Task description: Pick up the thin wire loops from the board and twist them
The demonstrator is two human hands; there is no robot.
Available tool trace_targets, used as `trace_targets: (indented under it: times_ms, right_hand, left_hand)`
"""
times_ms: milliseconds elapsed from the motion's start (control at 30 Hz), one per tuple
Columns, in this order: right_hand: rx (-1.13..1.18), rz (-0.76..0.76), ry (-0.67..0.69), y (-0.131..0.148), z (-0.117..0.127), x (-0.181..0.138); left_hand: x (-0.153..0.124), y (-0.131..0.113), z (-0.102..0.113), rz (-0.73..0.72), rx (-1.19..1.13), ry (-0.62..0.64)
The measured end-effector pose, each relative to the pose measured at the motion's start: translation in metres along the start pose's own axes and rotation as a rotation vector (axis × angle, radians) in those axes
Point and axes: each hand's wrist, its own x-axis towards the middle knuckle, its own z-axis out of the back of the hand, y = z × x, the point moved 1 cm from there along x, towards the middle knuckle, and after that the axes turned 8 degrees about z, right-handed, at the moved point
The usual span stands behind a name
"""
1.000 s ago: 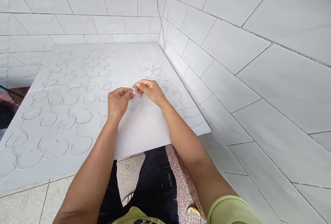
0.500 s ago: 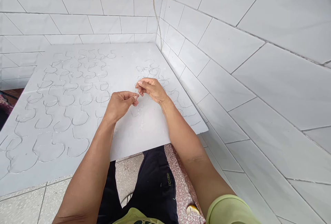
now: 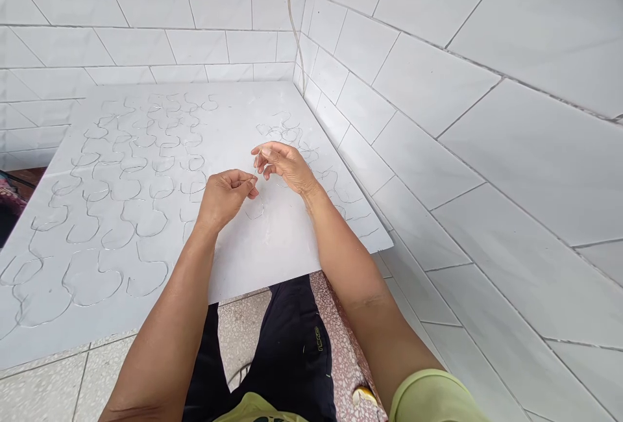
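Over a white board (image 3: pixel 272 247), my left hand (image 3: pixel 224 196) pinches one end of a thin bent wire piece (image 3: pixel 254 209) whose curved part hangs toward the board. My right hand (image 3: pixel 285 165) is just to the right and farther back, fingers curled in a pinch on the wire's other end. The two hands nearly touch at the fingertips. Several bent wire shapes (image 3: pixel 121 175) lie in rows on the board's left half. A looser heap of wire pieces (image 3: pixel 287 133) lies behind my right hand.
White tiled walls (image 3: pixel 438 117) close in the board at the back and along the right. A cable (image 3: pixel 294 26) hangs down in the corner. Below the board's near edge are my dark trousers (image 3: pixel 287 350) and a speckled floor (image 3: pixel 58 383).
My left hand has dropped slightly and moved right. My right hand has lifted a little, its fingers loosening. The view has shifted slightly left.
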Motion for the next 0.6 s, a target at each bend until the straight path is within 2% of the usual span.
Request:
trace_targets:
  times_ms: [233, 600]
  right_hand:
    - [-0.115, 0.021, -0.004, -0.002, -0.003, -0.001]
    - [-0.121, 0.118, -0.164, -0.009, -0.019, 0.0]
  left_hand:
    - [0.0, -0.001, 0.002, 0.014, -0.081, -0.004]
    - [0.002, 0.004, -0.001, 0.142, -0.564, 0.185]
